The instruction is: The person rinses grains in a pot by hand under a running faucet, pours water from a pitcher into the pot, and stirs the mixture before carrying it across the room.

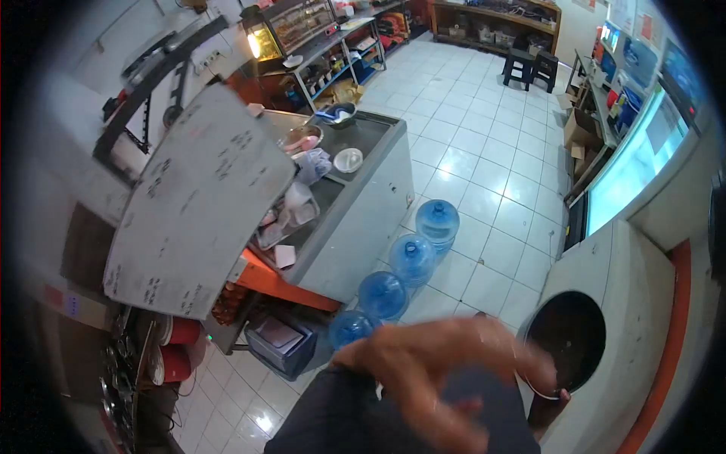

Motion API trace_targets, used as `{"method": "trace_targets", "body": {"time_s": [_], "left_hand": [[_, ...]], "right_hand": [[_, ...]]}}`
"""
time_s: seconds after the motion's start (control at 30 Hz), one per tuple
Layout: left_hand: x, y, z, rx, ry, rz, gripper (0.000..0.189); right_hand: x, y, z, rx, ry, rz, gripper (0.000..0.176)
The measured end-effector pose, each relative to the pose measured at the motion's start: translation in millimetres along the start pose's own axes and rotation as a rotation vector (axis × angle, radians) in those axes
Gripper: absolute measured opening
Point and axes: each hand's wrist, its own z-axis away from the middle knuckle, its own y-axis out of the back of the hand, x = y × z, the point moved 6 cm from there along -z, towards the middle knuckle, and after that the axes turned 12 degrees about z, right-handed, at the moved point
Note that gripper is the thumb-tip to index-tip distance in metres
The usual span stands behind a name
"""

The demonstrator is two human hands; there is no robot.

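Note:
A round dark bucket (pixel 566 342) with a pale rim is at the lower right, its open mouth towards the camera. Fingertips of my right hand (pixel 561 394) show at its lower rim; the rest of that hand is mostly hidden. My left hand (pixel 423 363) is smeared by motion at the lower centre, over dark clothing. Skin stretches from it towards the bucket, and I cannot make out anything in its fingers. Just beyond are several blue water bottles, the nearest one (pixel 352 328) partly covered by the hand.
A chest freezer (pixel 355 227) with bowls and bags on top stands left of the bottles, near a large tilted white board (pixel 200 200). A grey plastic bin (pixel 281 344) sits below. A lit display case (pixel 639 170) is on the right; two dark stools (pixel 517 69) stand far back.

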Motion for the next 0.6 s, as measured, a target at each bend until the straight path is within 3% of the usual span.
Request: {"method": "trace_targets", "body": {"time_s": [0.07, 0.1, 0.13, 0.17, 0.23, 0.33, 0.37, 0.4, 0.43, 0.47, 0.5, 0.53, 0.6], "left_hand": [[-76, 60, -1, 0.016, 0.370, -0.558, 0.056], [-122, 105, 27, 0.278, 0.333, -0.501, 0.058], [-154, 144, 43, 0.398, 0.533, -0.676, 0.048], [-182, 181, 74, 0.342, 0.734, -0.992, 0.032], [-225, 244, 192, 0.362, 1.090, -1.196, 0.012], [-261, 269, 422, 0.550, 1.577, -1.170, 0.019], [-274, 256, 464, 0.615, 1.876, -0.956, 0.023], [-291, 240, 551, 0.499, 2.201, -0.888, 0.030], [-318, 223, 649, 0.213, 2.333, -0.507, 0.036], [-322, 211, 716, 0.372, 2.157, -0.611, 0.043], [-354, 187, 715, 0.734, 2.380, 0.027, 0.037], [-365, 199, 689, 0.926, 2.391, 0.157, 0.037], [-386, 222, 632, 1.335, 2.383, 0.382, 0.036]], "right_hand": [[-80, -106, -11, -0.435, 0.066, -0.317, 0.072], [-118, -149, -17, -0.501, 0.130, -0.302, 0.072], [-141, -176, -42, -0.517, 0.131, -0.286, 0.072], [-158, -209, -68, -0.595, 0.100, -0.278, 0.070], [-201, -285, -104, -0.786, 0.048, -0.272, 0.072], [-238, -393, -175, -0.925, -0.012, -0.332, 0.073], [-255, -432, -190, -0.963, 0.045, -0.331, 0.072], [-269, -468, -199, -0.974, 0.044, -0.308, 0.071], [-281, -509, -208, -1.003, 0.035, -0.298, 0.070], [-289, -548, -222, -1.061, 0.063, -0.318, 0.070], [-288, -579, -254, -1.039, -0.005, -0.288, 0.069], [-281, -608, -293, -1.083, -0.077, -0.297, 0.070], [-309, -682, -293, -1.088, 0.001, -0.163, 0.069]]}}
